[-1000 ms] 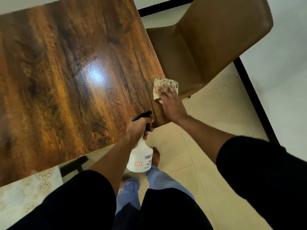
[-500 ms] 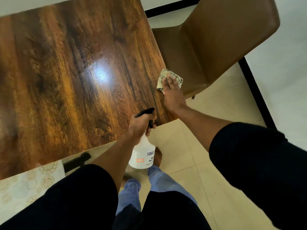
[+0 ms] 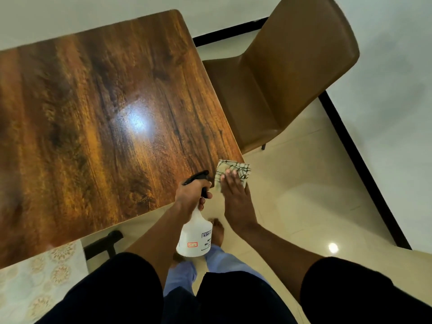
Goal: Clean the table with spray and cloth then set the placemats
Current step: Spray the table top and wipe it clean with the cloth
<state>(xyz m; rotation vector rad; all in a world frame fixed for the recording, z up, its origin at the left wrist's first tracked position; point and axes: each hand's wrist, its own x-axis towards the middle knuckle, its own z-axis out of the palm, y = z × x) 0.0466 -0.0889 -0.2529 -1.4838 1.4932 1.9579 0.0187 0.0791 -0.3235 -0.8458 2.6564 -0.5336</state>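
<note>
The dark wooden table (image 3: 98,127) fills the left of the view, with a bright glare near its middle. My left hand (image 3: 191,195) grips the black trigger head of a white spray bottle (image 3: 195,237), which hangs below the table's near edge. My right hand (image 3: 235,195) presses flat with straight fingers on a folded cream cloth with dark lines (image 3: 233,170) at the table's near right corner. A pale patterned placemat (image 3: 35,284) lies at the lower left.
A brown padded chair (image 3: 275,73) stands against the table's right side. Cream floor tiles (image 3: 315,195) with a black border strip lie to the right. My bare foot and blue trouser legs are below the bottle. A black table leg shows under the near edge.
My right hand has drawn the cloth back along the table's right edge toward the near corner. The view has pulled back, showing the table's far corner. The left hand keeps holding the bottle.
</note>
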